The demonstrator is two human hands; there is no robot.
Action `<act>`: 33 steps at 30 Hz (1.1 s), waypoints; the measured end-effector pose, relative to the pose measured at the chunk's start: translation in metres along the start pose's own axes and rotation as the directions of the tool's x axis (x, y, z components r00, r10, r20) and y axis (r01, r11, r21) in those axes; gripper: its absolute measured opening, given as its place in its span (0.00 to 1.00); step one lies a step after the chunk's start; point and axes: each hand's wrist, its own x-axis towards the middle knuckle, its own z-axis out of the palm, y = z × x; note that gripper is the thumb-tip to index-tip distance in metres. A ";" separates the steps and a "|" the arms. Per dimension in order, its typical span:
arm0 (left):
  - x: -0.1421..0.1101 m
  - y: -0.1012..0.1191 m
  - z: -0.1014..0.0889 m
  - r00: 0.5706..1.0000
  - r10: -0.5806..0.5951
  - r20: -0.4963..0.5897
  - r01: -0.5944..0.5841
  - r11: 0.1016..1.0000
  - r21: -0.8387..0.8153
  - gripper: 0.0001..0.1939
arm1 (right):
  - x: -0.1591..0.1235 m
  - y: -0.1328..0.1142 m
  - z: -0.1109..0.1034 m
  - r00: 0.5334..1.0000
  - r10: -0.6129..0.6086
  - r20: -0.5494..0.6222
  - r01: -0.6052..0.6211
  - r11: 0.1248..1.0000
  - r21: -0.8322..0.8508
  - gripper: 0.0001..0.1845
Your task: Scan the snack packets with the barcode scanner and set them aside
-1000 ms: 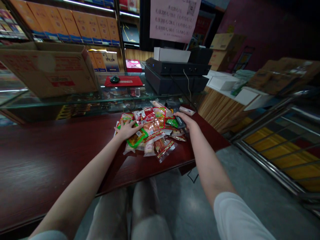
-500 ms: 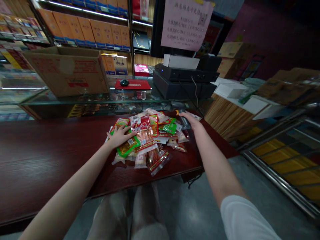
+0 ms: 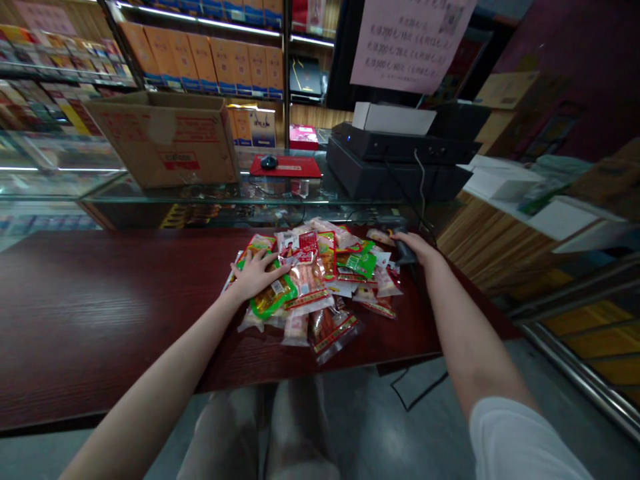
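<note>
A heap of packaged snacks (image 3: 303,273) lies on the dark red table, in clear, red and green wrappers. My left hand (image 3: 255,275) rests with spread fingers on the heap's left side, over a green-edged snack packet (image 3: 273,301). At the right end, my right hand (image 3: 417,247) is closed around a black handheld device, which looks like a barcode scanner (image 3: 405,253). Its front is partly hard to make out. Beside it lies a small pale packet (image 3: 380,236). A clear packet with reddish-brown food (image 3: 333,327) sticks out towards the table's front edge.
Behind the table (image 3: 125,293) stands a glass counter with a cardboard box (image 3: 165,143), a mouse (image 3: 269,162) on a red mat (image 3: 305,168), and a black cash drawer (image 3: 380,170). A metal rack (image 3: 575,353) stands at right. A cable (image 3: 410,407) hangs below the table.
The view has turned, so the whole scene sits further right. My right hand has shifted slightly right with the scanner, away from the heap. My left hand stays on the packets.
</note>
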 end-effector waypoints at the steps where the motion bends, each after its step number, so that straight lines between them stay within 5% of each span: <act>1: 0.000 0.000 0.000 1.000 -0.002 -0.001 0.002 1.000 -0.005 0.34 | -0.006 -0.004 0.006 0.999 0.045 0.010 -0.045 0.999 0.007 0.08; 6: 0.001 0.000 -0.001 1.000 -0.002 0.013 0.002 1.000 -0.016 0.35 | -0.039 -0.024 0.039 0.977 0.149 0.155 -0.166 0.981 0.104 0.04; 13: 0.004 -0.010 -0.009 0.999 0.049 -0.005 -0.049 0.999 0.020 0.30 | -0.064 -0.029 0.055 0.986 0.109 0.126 -0.126 0.983 0.135 0.03; 18: 0.006 -0.016 -0.024 0.980 0.183 -0.080 -0.181 0.983 0.034 0.24 | -0.078 -0.043 0.027 0.981 -0.190 -0.027 0.192 0.961 0.201 0.08; 23: 0.000 0.004 -0.035 0.981 0.191 0.029 -0.192 0.980 0.060 0.32 | -0.126 -0.074 0.008 0.920 -0.387 0.061 0.342 0.868 0.360 0.15; 27: -0.001 0.027 -0.026 0.992 0.103 0.069 -0.112 0.981 0.157 0.38 | -0.165 -0.094 0.049 0.858 -0.436 0.272 0.276 0.837 0.473 0.17; 33: 0.009 0.029 -0.020 0.979 0.026 -0.205 -0.084 0.957 -0.279 0.28 | -0.164 -0.104 0.138 0.762 -0.431 0.483 0.095 0.812 0.575 0.13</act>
